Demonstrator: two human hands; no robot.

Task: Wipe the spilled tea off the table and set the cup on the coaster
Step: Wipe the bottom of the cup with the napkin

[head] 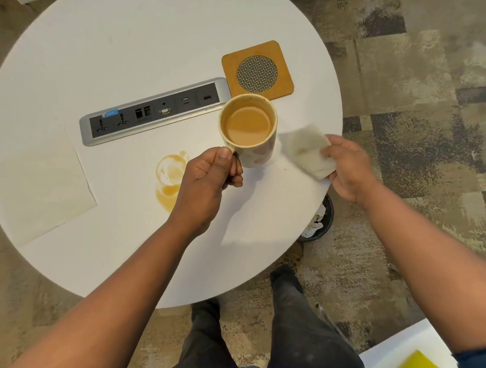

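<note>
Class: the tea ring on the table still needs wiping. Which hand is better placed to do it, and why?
The right hand: it already grips the folded tissue. The left hand is occupied holding the full cup by its handle, beside the spill.

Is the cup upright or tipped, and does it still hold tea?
Upright and roughly two-thirds full: the cup shows a level tea surface below its rim.

Left hand (pixel 208 179) gripping tea-filled cup (pixel 247 129), right hand (pixel 347 168) pinching stained tissue (pixel 305 149), spill (pixel 170 178) on table (pixel 131 37).
</note>
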